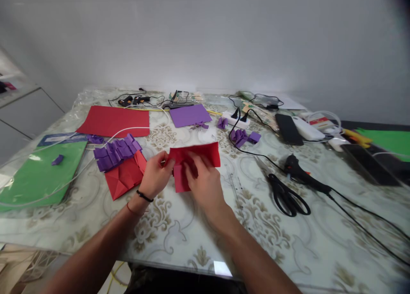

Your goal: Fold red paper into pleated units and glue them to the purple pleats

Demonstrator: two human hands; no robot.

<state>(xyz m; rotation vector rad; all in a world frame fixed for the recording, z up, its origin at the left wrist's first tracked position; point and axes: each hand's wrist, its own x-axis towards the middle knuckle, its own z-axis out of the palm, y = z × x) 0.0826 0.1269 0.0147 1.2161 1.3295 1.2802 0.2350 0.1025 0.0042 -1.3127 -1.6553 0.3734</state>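
A red paper sheet (205,154), partly folded, lies at the middle of the patterned table (179,225). My left hand (156,174) pinches its left edge with closed fingers. My right hand (203,181) rests on top of the sheet, fingers curled and pressing a fold. Just left of my left hand lies a folded red paper piece (123,179), with a row of pleated purple paper pieces (115,152) overlapping its top.
Black scissors (288,198) and a black glue gun (301,174) with its cable lie to the right. Green sheet (38,174) at left, red sheet (112,120) and purple sheet (188,114) farther back. A power strip (235,120), phones and cables crowd the back right.
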